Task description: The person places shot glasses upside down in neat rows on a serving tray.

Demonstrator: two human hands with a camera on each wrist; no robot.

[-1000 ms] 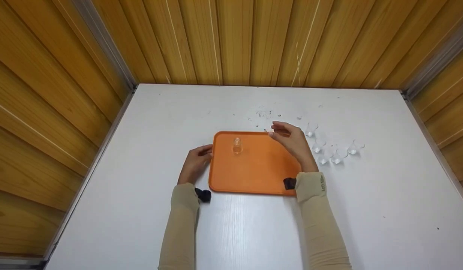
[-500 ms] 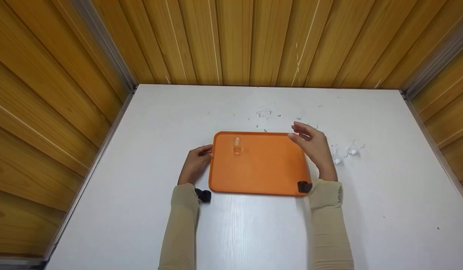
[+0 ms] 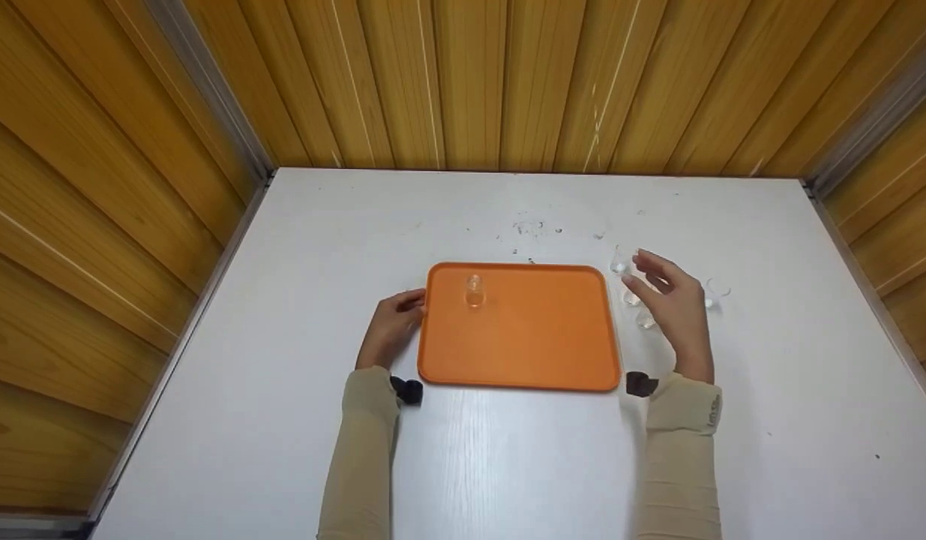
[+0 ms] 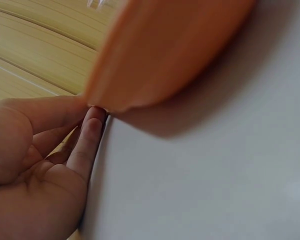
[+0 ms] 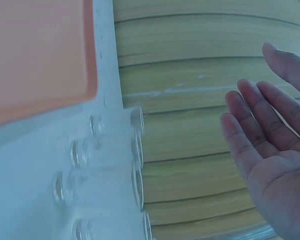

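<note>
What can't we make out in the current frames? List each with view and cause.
Exact number of clear cups: head view, the right hand covers part of the group.
Upper fingertip of the left hand: left wrist view, hidden at the rim of the orange tray; pinch or mere touch is unclear.
Bottom cup: right wrist view, cut off by the lower edge.
Dark specks: head view, too small to identify.

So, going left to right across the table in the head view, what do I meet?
The person's left grip, small transparent vessel on an orange rectangular tray, right grip, partly hidden transparent vessel at far right. Other vessels, overlapping the right grip, are left out.
</note>
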